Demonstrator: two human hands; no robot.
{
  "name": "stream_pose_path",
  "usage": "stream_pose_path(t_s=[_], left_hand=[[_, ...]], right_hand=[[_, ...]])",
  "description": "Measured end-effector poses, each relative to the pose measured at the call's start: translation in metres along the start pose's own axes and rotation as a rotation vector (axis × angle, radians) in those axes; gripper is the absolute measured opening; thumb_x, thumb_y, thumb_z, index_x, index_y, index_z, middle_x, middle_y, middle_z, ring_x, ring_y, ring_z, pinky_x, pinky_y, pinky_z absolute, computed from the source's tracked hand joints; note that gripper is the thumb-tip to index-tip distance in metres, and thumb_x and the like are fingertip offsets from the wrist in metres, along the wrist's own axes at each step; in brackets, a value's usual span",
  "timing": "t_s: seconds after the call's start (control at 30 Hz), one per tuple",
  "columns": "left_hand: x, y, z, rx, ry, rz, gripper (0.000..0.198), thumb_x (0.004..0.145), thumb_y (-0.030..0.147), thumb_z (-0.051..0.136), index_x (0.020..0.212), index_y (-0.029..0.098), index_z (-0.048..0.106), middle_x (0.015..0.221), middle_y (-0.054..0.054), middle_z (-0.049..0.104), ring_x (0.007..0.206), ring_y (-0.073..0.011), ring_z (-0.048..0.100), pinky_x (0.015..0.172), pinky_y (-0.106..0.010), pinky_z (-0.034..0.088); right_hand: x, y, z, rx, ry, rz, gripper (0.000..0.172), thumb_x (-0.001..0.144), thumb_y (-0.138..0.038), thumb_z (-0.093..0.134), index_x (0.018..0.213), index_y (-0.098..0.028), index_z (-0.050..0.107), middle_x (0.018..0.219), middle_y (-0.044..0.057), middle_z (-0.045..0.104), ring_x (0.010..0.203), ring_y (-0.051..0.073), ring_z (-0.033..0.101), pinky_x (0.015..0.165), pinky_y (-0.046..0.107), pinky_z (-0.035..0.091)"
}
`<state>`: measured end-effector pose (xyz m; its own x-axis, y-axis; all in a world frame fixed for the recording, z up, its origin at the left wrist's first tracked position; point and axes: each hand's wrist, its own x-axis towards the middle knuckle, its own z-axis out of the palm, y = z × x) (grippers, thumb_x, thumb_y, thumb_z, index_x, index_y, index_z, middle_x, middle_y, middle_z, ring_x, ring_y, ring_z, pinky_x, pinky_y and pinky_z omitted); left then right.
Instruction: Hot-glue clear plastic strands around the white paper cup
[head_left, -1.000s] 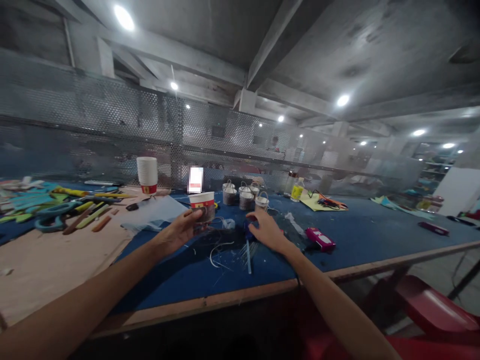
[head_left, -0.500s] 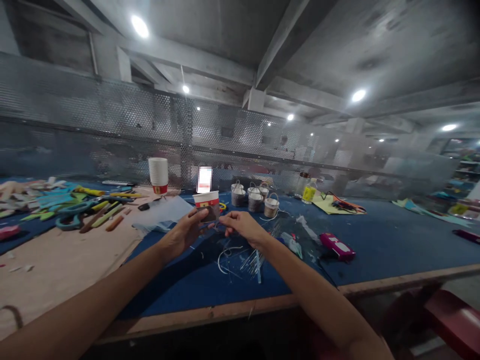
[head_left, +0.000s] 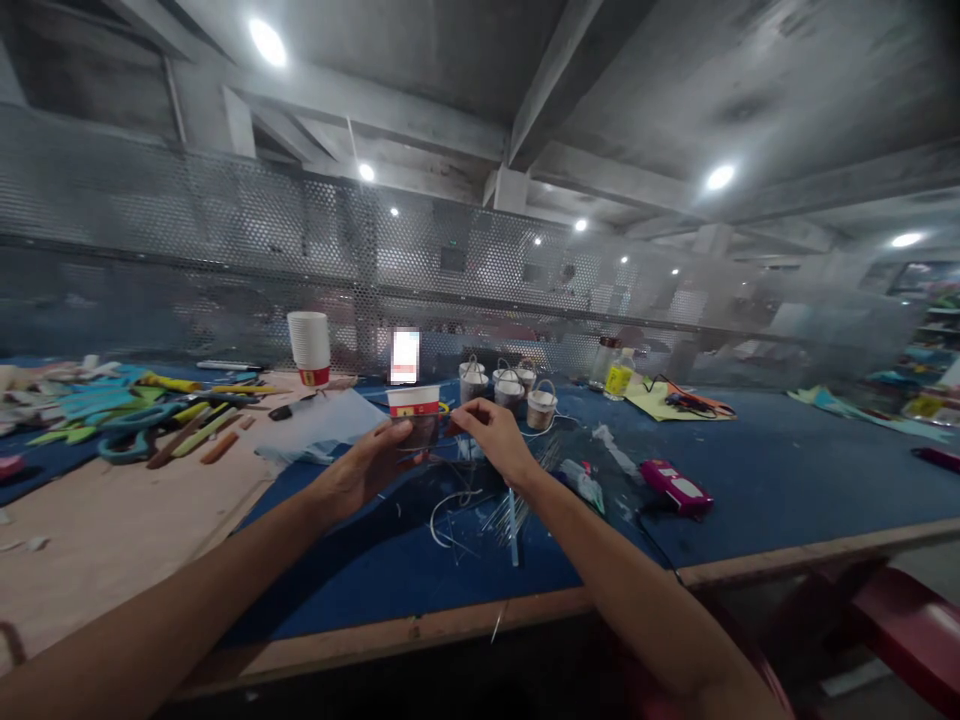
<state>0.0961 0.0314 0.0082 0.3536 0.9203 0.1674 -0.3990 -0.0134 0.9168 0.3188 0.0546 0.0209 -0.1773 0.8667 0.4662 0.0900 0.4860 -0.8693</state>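
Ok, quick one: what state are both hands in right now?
Left hand: closed on the paper cup.
Right hand: closed in a pinch beside the cup; whether it holds anything cannot be told.

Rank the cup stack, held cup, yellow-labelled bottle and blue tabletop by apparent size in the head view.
Blue tabletop
Cup stack and held cup: too alike to rank; the held cup is nearer, partly covered.
Yellow-labelled bottle

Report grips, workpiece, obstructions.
Left grip: holding round red, white and brown paper cup. Right grip: close beside it, contents unclear. Nothing visibly blocking; brown-white loop-handled cups beyond.
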Motion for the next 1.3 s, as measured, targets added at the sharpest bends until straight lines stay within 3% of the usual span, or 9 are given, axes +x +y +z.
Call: stream_pose_path(t_s=[0.37, 0.67, 1.03, 1.3], left_hand=[[-0.0037, 0.0022, 0.0036, 0.024, -0.067, -0.012, 0.042, 0.091, 0.046, 0.084, 0.127, 0.025, 0.085, 0.142, -0.012, 0.079, 0.139, -0.0366, 0.064, 0.108, -0.045, 0.052], [-0.0023, -0.0008, 0.0009, -0.005, -0.053, -0.034, 0.04, 0.091, 0.042, 0.083, 0.126, 0.023, 0.084, 0.14, -0.016, 0.08, 0.134, -0.0362, 0.068, 0.099, -0.041, 0.056], [-0.0023, -0.0011, -0.0012, 0.016, -0.136, -0.025, 0.045, 0.095, 0.044, 0.079, 0.134, 0.021, 0.082, 0.148, -0.014, 0.076, 0.145, -0.0392, 0.063, 0.119, -0.049, 0.049], [-0.0042, 0.0021, 0.0038, 0.017, -0.105, -0.04, 0.048, 0.092, 0.04, 0.082, 0.134, 0.019, 0.081, 0.147, -0.017, 0.076, 0.145, -0.0399, 0.063, 0.119, -0.051, 0.048]], right_hand=[[0.0006, 0.0055, 0.0015, 0.066, 0.006, 0.016, 0.025, 0.091, -0.046, 0.075, 0.089, -0.022, 0.071, 0.088, 0.002, 0.077, 0.089, 0.022, 0.075, 0.094, 0.038, 0.059], [-0.0015, 0.0007, 0.0017, 0.046, -0.001, 0.018, 0.023, 0.09, -0.045, 0.072, 0.089, -0.023, 0.066, 0.087, 0.002, 0.077, 0.089, 0.024, 0.077, 0.093, 0.039, 0.06], [-0.0017, 0.0087, 0.0012, -0.039, 0.033, -0.035, 0.023, 0.094, -0.046, 0.069, 0.088, -0.024, 0.068, 0.085, 0.002, 0.076, 0.088, 0.025, 0.076, 0.088, 0.038, 0.062], [-0.003, 0.005, 0.0017, -0.036, 0.034, -0.032, 0.024, 0.093, -0.047, 0.072, 0.086, -0.024, 0.068, 0.087, 0.003, 0.078, 0.087, 0.025, 0.077, 0.088, 0.038, 0.062]])
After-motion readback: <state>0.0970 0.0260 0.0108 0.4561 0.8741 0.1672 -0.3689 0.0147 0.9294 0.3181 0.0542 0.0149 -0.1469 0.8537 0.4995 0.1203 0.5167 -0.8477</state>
